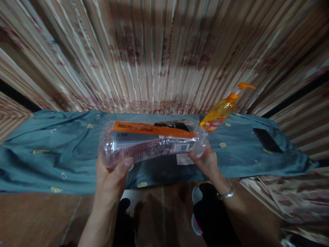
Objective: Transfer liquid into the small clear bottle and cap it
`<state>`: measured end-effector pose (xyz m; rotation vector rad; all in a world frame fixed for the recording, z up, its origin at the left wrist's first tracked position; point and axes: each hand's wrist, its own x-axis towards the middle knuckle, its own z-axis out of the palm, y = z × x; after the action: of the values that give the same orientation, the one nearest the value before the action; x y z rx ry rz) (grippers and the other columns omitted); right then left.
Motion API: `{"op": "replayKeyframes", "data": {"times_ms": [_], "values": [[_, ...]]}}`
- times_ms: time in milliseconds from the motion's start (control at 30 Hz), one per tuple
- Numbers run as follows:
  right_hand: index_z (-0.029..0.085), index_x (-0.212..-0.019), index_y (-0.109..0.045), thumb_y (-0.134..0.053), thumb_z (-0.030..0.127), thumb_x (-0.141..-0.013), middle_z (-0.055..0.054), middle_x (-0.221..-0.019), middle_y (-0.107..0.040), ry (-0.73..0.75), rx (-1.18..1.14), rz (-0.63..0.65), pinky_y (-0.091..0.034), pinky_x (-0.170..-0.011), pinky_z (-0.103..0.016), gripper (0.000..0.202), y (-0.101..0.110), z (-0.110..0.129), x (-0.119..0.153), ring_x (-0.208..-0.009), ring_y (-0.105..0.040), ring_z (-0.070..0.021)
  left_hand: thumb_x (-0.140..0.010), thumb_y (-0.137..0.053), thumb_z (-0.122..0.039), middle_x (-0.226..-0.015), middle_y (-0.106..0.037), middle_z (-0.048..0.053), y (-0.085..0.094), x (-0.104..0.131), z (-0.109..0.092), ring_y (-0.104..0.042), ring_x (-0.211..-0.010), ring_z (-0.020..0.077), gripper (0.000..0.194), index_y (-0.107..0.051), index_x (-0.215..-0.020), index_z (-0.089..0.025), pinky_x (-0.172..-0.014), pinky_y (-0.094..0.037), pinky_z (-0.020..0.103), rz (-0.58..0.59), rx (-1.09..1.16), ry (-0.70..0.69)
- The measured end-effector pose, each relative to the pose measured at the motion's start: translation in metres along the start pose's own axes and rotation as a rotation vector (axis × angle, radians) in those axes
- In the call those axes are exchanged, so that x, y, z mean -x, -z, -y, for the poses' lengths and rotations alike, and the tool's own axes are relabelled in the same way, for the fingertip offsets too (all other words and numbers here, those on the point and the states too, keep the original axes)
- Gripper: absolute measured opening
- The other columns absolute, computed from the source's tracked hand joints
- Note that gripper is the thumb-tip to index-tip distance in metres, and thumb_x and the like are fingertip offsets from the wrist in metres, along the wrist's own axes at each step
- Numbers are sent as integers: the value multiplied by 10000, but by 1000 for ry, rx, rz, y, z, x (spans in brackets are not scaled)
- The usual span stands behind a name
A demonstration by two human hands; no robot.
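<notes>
Pointing its neck rightward, the clear bottle point(154, 141) stretches crosswise.

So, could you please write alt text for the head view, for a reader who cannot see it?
The person's left hand and right hand hold a labelled clear plastic bottle sideways over a patterned blue-green cloth. Beyond it, toward the right, stands an orange pump bottle; a dark phone lies farther right, and a pleated curtain hangs behind.
</notes>
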<state>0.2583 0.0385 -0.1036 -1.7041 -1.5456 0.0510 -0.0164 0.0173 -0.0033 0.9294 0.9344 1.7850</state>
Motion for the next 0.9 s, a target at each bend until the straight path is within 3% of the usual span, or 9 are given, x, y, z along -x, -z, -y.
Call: {"op": "replayKeyframes", "data": {"times_ms": [333, 433, 667, 900], "values": [[145, -1304, -535, -657, 503, -732, -133, -1043, -763, -7, 4, 1, -613, -752, -413, 686, 0, -1, 1, -893, -752, -315, -578, -875, -289, -1083, -743, 47, 0, 1, 1, -711, -1001, 271, 506, -723, -1059, -253, -1042, -533, 467, 23, 1, 11], [150, -1287, -546, -656, 499, -731, -136, -1052, -761, -8, 7, -5, -614, -759, -413, 666, 0, -1, 1, -898, -753, -312, -541, -899, -287, -1074, -737, 20, 0, 1, 1, -719, -938, 240, 576, -718, -1087, -279, -990, -571, 435, 11, 12, -13], [147, -1277, -548, -654, 485, -734, -139, -1060, -762, -3, 1, -1, -616, -760, -416, 647, 0, -2, 1, -916, -752, -313, -505, -912, -310, -1061, -732, 38, -2, 0, 0, -719, -951, 274, 594, -733, -1070, -266, -1011, -546, 524, -7, -2, 15], [148, -1336, -505, -646, 477, -743, -136, -1084, -758, -3, -1, 6, -610, -793, -412, 693, 0, 0, 1, -953, -746, -307, -493, -915, -354, -948, -750, 41, 0, 0, 0, -722, -883, 261, 598, -745, -1056, -251, -966, -572, 512, -11, -22, -6]]}}
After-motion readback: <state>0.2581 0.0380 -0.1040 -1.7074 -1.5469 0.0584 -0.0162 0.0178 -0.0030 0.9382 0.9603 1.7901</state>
